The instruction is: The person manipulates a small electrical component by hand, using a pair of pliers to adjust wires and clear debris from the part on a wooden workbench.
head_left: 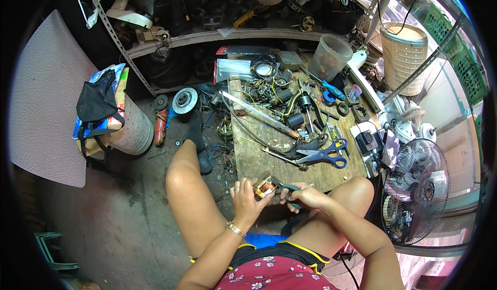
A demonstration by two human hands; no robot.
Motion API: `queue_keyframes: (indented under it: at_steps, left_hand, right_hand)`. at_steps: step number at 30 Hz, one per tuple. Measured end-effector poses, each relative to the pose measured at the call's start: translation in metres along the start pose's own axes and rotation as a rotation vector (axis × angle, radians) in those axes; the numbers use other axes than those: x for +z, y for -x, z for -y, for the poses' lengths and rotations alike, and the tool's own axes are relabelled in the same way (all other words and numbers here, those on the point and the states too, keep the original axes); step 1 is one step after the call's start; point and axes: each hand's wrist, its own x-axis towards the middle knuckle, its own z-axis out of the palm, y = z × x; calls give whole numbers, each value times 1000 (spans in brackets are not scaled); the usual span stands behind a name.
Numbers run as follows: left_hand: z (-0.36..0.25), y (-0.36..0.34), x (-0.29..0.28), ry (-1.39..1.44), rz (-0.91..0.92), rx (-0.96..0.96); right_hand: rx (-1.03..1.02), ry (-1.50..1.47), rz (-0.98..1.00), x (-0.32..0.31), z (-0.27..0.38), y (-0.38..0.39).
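Observation:
My left hand (pixel 246 199) is closed around a small metal-framed part with copper windings (pixel 265 187), holding it above my lap at the near edge of the wooden worktable (pixel 257 159). My right hand (pixel 309 197) grips pliers (pixel 291 188) with dark bluish handles. The plier jaws lie against the right side of the copper-wound part; their exact bite cannot be made out. Just beyond my hands, scissors with blue handles (pixel 331 158) lie on the table, beside a long flat metal bar (pixel 261 115).
Wires, screwdrivers and small parts crowd the table's far half, near a clear plastic bucket (pixel 329 57). A fan (pixel 417 191) stands at the right. An angle grinder (pixel 160 121) and a metal disc (pixel 185 101) are on the left, near a white bin (pixel 135 132).

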Motion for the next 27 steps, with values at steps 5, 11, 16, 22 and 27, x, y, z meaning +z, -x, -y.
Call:
queue_keyframes:
  at_steps: [5,11,16,22,27]
  left_hand:
    - [-3,-3,-9,51,52,7]
    - [-3,-4,-11,39,65,3]
    - [-4,-4,-12,39,71,3]
    - [-4,-5,-13,47,94,-2]
    - [-1,-8,-12,38,145,20]
  right_hand:
    - [-516,1721,-338,5,53,32]
    - [-776,2243,-351,31,100,32]
    - [-774,2350,-313,31,101,18]
    - [-726,2348,-188,32,106,7]
    - [-917,2480,-140,32,114,-5]
